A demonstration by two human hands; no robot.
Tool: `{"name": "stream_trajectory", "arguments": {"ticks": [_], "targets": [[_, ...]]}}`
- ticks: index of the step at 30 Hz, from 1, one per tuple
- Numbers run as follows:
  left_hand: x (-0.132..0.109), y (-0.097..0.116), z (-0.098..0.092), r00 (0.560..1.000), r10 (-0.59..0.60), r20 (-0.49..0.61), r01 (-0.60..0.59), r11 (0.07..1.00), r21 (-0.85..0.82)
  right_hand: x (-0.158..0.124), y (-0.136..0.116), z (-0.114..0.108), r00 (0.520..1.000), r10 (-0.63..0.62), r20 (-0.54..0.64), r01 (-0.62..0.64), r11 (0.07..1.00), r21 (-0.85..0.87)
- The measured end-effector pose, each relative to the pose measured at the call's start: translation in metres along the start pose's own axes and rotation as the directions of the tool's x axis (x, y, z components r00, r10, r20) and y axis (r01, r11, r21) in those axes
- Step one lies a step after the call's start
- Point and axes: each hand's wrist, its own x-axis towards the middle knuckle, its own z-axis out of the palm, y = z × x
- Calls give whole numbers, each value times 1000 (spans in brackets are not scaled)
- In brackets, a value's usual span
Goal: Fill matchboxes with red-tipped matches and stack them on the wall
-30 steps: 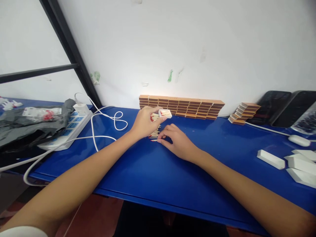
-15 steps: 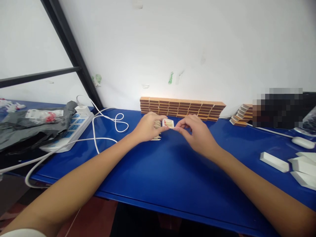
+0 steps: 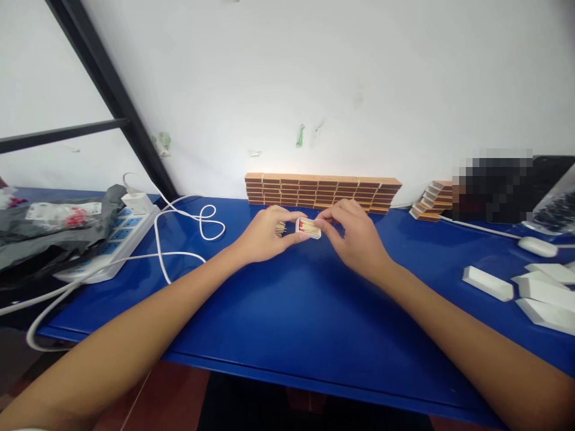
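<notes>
My left hand (image 3: 263,234) grips a small white matchbox tray (image 3: 308,227) with red-tipped matches in it, held just above the blue table (image 3: 287,311). My right hand (image 3: 354,233) meets it from the right, its fingertips pinched at the tray's right end. A loose heap of matches (image 3: 281,227) lies on the table behind my left fingers, mostly hidden. A long stack of brown matchboxes (image 3: 321,193) stands against the wall just beyond both hands.
A white power strip (image 3: 112,239) with looping white cables (image 3: 179,239) and a grey plastic bag (image 3: 49,230) lie at the left. White box sleeves (image 3: 525,290) lie at the right, with a smaller matchbox pile (image 3: 433,200) and a white mouse (image 3: 536,245) behind.
My right hand rose from the match heap on the table and came to the tray's right end. The left hand kept holding the tray, now slightly lower.
</notes>
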Motion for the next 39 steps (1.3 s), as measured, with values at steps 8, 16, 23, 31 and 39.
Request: {"name": "stream_trajectory", "arguments": {"ticks": [8,16,23,31,39], "targets": [[8,-20,-10,984,-57,-168,74,993,93,-4,-24,22,996,11,93,-21,994,107],[9,-24,-11,969,-103,-224,131,985,114,-12,-30,47,941,-90,325,38,986,161],[8,-29,-10,976,-47,-210,86,980,179,-11,-28,41,909,-73,411,5,987,162],[5,-23,-9,995,-12,-94,34,972,233,-2,-6,7,990,-21,139,20,1000,11],[-1,-3,3,997,47,-65,-43,998,51,0,8,0,997,7,75,1,994,-105]]}}
